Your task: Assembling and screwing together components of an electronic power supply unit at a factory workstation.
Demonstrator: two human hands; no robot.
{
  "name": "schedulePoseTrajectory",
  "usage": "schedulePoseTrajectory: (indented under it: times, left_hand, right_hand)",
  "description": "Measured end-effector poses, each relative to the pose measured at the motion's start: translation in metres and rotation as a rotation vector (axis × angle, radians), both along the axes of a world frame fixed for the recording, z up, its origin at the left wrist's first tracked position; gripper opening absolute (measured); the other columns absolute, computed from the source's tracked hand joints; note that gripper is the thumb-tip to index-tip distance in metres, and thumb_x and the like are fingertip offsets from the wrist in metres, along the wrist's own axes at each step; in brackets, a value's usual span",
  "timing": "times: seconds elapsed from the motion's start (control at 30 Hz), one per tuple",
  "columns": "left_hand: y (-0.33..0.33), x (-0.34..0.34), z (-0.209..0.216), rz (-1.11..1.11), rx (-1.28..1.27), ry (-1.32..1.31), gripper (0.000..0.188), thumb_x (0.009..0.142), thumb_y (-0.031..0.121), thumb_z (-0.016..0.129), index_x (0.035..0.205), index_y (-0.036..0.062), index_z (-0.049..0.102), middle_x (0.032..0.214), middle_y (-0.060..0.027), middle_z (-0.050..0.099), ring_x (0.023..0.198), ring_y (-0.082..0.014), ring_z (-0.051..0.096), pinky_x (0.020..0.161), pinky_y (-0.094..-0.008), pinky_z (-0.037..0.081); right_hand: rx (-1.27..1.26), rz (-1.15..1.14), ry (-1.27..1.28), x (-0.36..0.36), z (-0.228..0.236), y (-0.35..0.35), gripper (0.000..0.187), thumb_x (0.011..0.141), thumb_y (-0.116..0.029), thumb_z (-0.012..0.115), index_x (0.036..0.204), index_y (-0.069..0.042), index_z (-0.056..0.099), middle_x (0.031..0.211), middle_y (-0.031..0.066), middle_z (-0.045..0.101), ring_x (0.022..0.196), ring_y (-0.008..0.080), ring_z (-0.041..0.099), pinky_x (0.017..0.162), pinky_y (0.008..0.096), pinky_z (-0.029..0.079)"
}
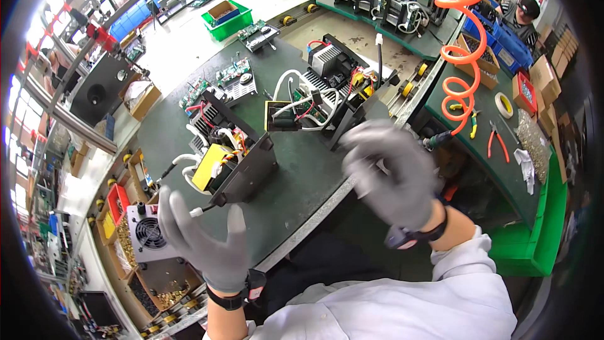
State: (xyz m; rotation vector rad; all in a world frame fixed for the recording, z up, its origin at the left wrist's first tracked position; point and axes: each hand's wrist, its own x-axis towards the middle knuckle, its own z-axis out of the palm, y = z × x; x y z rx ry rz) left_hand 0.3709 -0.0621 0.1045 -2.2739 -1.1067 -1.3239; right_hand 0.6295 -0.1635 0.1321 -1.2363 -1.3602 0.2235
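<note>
Both my hands wear grey gloves and are raised above the dark green work mat (296, 176). My left hand (201, 236) is open, palm facing inward, fingers spread, holding nothing. My right hand (390, 173) is also up with fingers loosely curled and blurred; nothing shows in it. Just beyond my left hand lies a black electronics chassis with a yellow transformer (229, 160) and white cables. A second open chassis with heat sinks and wiring (327, 91) lies further back, in front of my right hand.
An orange coiled air hose (462, 56) hangs at right over a green bench with pliers (497, 141) and a tape roll (503, 104). A grey fan unit (148, 236) and bins of small parts sit at left. Another person (522, 12) is at the far right.
</note>
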Motion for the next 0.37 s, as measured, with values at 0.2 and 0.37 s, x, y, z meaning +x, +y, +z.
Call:
schedulePoseTrajectory:
  times: [0.2,0.37]
  left_hand:
    - [-0.050,0.059,-0.034,-0.722,-0.436,-0.122,0.052,0.083,0.010,0.073,0.130,0.0018,0.054,0.127,-0.0200,0.060,0.102,-0.0295,0.064,0.090,-0.0412,0.051]
    - [-0.007,0.139,-0.063,-0.740,-1.492,-0.882,0.069,0.094,0.009,0.064,0.155,0.0031,0.032,0.146,-0.0143,0.048,0.124,-0.0270,0.055,0.105,-0.0320,0.044]
  right_hand:
    - [-0.042,-0.339,-0.419,0.063,0.051,0.025,0.053,0.080,-0.006,0.072,0.130,-0.003,0.055,0.117,0.0135,0.063,0.094,0.0212,0.064,0.089,0.0341,0.053]
    - [-0.570,-0.124,-0.503,0.096,0.073,0.060,0.062,0.083,-0.030,0.075,0.137,-0.008,0.053,0.130,0.0185,0.059,0.110,0.0329,0.065,0.097,0.0400,0.051]
